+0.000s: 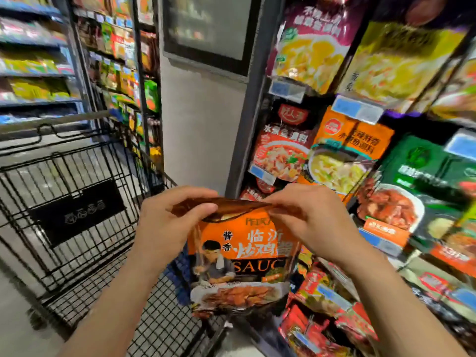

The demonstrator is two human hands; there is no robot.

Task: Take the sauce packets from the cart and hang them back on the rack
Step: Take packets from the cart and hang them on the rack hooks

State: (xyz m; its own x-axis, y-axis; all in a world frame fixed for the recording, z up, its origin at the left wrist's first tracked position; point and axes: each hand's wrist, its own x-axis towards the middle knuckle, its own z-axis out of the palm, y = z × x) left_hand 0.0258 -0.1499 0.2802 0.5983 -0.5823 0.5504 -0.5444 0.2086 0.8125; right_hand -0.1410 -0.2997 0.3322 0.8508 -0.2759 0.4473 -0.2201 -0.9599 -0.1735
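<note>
An orange sauce packet (239, 256) with a cook's picture and the word SAUCE hangs upright in front of me, above the cart's near corner. My left hand (170, 222) pinches its top left edge. My right hand (306, 217) pinches its top right edge. The top strip is bent toward me between both hands. The black wire cart (77, 191) stands to the left and below. The rack (360, 161) of hanging packets fills the right side, close to my right hand.
Blue price tags (356, 108) stick out from the rack's hooks. Red packets (334, 325) lie low on the right. A grey pillar (203, 130) with a dark screen stands straight ahead. Stocked shelves (33, 60) line the far left aisle.
</note>
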